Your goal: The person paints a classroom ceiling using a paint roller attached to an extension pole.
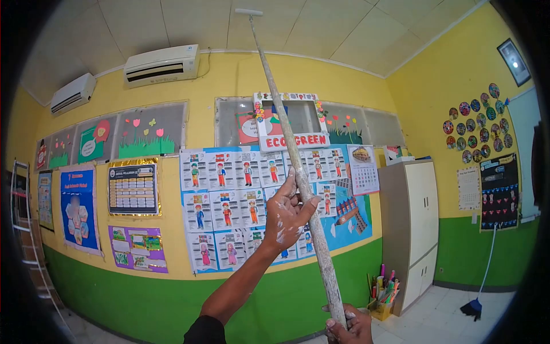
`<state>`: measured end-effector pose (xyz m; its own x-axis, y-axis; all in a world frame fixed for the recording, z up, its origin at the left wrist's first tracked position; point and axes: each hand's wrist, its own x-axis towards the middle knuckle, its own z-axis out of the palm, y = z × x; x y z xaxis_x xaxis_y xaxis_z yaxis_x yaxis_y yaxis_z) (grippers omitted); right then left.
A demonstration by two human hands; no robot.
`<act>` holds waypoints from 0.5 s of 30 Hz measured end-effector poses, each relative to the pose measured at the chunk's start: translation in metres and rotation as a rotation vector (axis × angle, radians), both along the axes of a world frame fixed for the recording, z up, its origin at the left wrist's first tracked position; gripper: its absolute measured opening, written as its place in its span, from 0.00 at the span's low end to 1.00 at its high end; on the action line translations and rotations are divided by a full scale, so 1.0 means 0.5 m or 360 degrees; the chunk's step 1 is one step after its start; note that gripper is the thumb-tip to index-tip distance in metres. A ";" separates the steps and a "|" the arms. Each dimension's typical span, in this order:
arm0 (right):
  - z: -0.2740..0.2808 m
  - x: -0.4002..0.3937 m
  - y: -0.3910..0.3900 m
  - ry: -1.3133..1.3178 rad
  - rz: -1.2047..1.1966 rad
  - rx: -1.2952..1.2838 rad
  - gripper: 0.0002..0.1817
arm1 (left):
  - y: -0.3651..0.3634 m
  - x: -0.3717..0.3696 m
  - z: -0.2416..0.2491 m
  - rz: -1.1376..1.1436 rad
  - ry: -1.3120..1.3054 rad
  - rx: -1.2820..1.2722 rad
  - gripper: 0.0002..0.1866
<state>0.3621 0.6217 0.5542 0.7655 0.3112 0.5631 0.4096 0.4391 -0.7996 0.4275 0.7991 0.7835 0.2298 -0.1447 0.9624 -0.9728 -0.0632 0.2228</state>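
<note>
A long, paint-smeared roller pole (318,246) slants up from the bottom of the view towards the ceiling. At its far end a white paint roller (249,12) lies against the ceiling panels (321,28). My left hand (288,217), spotted with white paint, is closed round the middle of the pole, its arm reaching up from a dark sleeve. Lower down, near the pole's bottom end, my right hand (350,325) grips it, partly cut off by the frame edge.
Two air conditioners (162,65) hang high on the yellow wall. Posters (229,198) and an ECO GREEN frame (293,141) cover the wall ahead. A ladder (28,241) stands at left. At right are a cabinet (408,229), a bin of coloured items (381,308) and a broom (472,307).
</note>
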 end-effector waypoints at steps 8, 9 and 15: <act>0.021 -0.013 0.013 -0.0036 0.0087 0.0047 0.18 | 0.020 0.006 0.017 0.0002 -0.0049 -0.0023 0.44; 0.026 -0.005 0.025 -0.0039 0.0088 0.0039 0.17 | 0.034 0.016 0.022 0.0019 -0.0063 -0.0017 0.44; 0.068 0.076 0.130 -0.0104 -0.0056 -0.0125 0.16 | 0.152 0.102 0.056 0.0038 -0.0025 0.0002 0.40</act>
<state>0.4003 0.6865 0.5884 0.7391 0.3298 0.5873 0.4764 0.3604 -0.8020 0.4784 0.8753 0.8113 0.2180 -0.1407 0.9658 -0.9744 -0.0867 0.2073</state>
